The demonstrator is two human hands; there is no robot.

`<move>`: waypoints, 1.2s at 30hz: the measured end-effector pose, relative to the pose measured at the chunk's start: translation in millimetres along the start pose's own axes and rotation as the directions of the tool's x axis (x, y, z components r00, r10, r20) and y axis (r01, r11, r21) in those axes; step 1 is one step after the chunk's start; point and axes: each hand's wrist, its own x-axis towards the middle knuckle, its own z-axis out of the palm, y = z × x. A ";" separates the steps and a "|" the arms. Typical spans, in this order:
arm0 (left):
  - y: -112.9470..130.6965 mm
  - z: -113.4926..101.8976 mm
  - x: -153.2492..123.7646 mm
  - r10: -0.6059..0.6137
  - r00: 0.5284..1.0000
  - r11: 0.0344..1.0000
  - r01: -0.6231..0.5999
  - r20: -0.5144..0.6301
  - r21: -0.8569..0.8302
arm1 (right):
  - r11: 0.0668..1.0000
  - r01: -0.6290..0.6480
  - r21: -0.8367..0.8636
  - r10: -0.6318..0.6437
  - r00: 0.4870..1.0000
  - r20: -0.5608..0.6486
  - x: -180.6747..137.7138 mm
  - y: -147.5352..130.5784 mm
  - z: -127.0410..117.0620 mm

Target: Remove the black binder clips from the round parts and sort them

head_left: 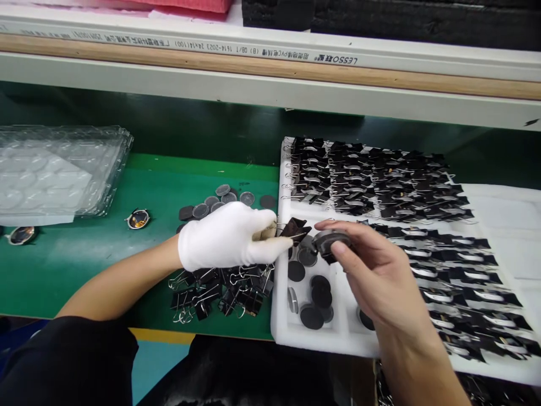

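My left hand [230, 234], in a white glove, pinches a black binder clip [295, 230] by its wire handles. The clip's jaws point right. Bare, my right hand [376, 262] holds a dark round disc-shaped part [332, 242] between thumb and fingers, just right of the clip. A small gap seems to lie between clip and part. Under both hands sits a white foam tray [281, 321], with loose black discs [313, 316] in its near left compartment. Below my gloved hand lies a pile of binder clips [224, 290]. Grey and black discs [211, 200] lie behind that glove.
Rows of clipped parts [372, 175] fill the tray's back and right. Clear plastic trays [63, 169] are stacked at the left, near two round metal-rimmed pieces [138, 219] on the green table [84, 276]. A shelf edge [253, 84] crosses above the table.
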 end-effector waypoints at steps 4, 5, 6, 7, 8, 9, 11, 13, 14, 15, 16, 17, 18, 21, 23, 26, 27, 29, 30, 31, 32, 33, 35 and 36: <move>1.3 -5.3 -0.3 0.064 0.998 0.993 -0.061 0.028 -0.104 | 0.978 -0.004 -0.210 0.002 1.000 -0.012 2.6 -7.7 -9.6; 2.2 -5.0 -0.4 0.076 0.996 0.989 -0.069 0.051 -0.131 | 0.970 -0.008 -0.245 0.011 1.000 0.010 2.5 -10.0 -10.0; 3.0 -4.1 -0.4 0.086 0.994 0.985 -0.075 0.072 -0.155 | 0.963 -0.009 -0.270 0.019 0.999 0.034 2.0 -12.0 -10.0; 3.6 -2.8 -0.4 0.099 0.991 0.981 -0.082 0.089 -0.175 | 0.957 -0.006 -0.290 0.024 0.998 0.058 1.4 -13.4 -9.6; 4.0 -1.4 -0.3 0.115 0.988 0.977 -0.094 0.101 -0.193 | 0.953 0.001 -0.304 0.025 0.996 0.080 0.7 -14.3 -9.1; 4.0 -0.1 -0.3 0.132 0.985 0.972 -0.107 0.110 -0.208 | 0.949 0.012 -0.314 0.021 0.995 0.102 0.0 -14.4 -8.8; 3.7 1.3 -0.3 0.148 0.980 0.969 -0.118 0.129 -0.218 | 0.943 0.040 -0.329 0.007 0.990 0.141 -0.9 -13.2 -8.8; 3.5 0.0 -0.6 0.125 0.979 0.976 -0.092 0.162 -0.197 | 0.933 0.067 -0.354 -0.009 0.987 0.163 -1.2 -11.3 -9.3; 3.7 -1.6 -0.8 0.098 0.978 0.981 -0.064 0.184 -0.183 | 0.925 0.085 -0.371 -0.025 0.986 0.163 -1.4 -10.8 -9.6; 4.3 -3.6 -1.0 0.068 0.975 0.984 -0.031 0.211 -0.174 | 0.914 0.113 -0.390 -0.054 0.986 0.158 -2.0 -10.8 -9.8; 5.5 -5.7 -1.1 0.047 0.970 0.984 -0.004 0.237 -0.178 | 0.897 0.168 -0.409 -0.110 0.981 0.160 -3.3 -11.3 -10.0; 7.2 -7.7 -0.9 0.035 0.966 0.979 0.019 0.258 -0.205 | 0.866 0.254 -0.431 -0.195 0.965 0.176 -5.3 -12.3 -10.2; 9.6 -9.3 -0.2 0.028 0.961 0.966 0.045 0.276 -0.256 | 0.809 0.366 -0.460 -0.307 0.930 0.201 -8.5 -13.5 -10.4; 20.9 -10.7 5.0 -0.017 0.917 0.888 0.197 0.398 -0.415 | 0.456 0.643 -0.615 -0.590 0.736 0.332 -24.1 -15.8 -11.9; 30.7 -8.4 11.2 -0.050 0.855 0.852 0.306 0.516 -0.425 | 0.215 0.634 -0.742 -0.645 0.663 0.380 -37.8 -13.2 -13.1; 44.3 2.1 24.1 -0.064 0.838 0.905 0.278 0.542 -0.323 | 0.073 0.463 -0.883 -0.734 0.625 0.267 -59.4 -0.1 -13.8; 47.9 8.3 29.6 -0.067 0.872 0.943 0.214 0.485 -0.255 | 0.097 0.402 -0.910 -0.764 0.617 0.191 -66.6 5.9 -13.6; 53.0 24.7 42.6 -0.037 0.962 0.999 0.040 0.269 -0.004 | 0.223 0.312 -0.924 -0.771 0.636 0.029 -81.1 18.3 -11.8; 54.7 34.4 50.1 0.016 0.989 0.987 -0.040 0.147 0.159 | 0.301 0.284 -0.910 -0.740 0.672 -0.035 -88.1 23.9 -10.4; 56.1 44.5 58.1 0.087 0.995 0.944 -0.101 0.056 0.314 | 0.366 0.265 -0.892 -0.701 0.709 -0.077 -94.5 28.6 -8.7; 57.3 54.4 66.3 0.160 0.987 0.885 -0.147 0.009 0.441 | 0.407 0.250 -0.878 -0.669 0.737 -0.100 -100.1 32.4 -6.9; 58.4 63.8 74.1 0.216 0.976 0.826 -0.187 0.007 0.531 | 0.430 0.247 -0.868 -0.649 0.754 -0.107 -104.4 35.3 -5.3; 60.6 79.4 87.7 0.259 0.964 0.748 -0.242 0.065 0.618 | 0.460 0.266 -0.847 -0.631 0.769 -0.101 -109.1 38.1 -3.5; 61.7 85.5 92.9 0.259 0.962 0.728 -0.253 0.087 0.637 | 0.480 0.284 -0.830 -0.630 0.770 -0.100 -109.5 38.4 -3.6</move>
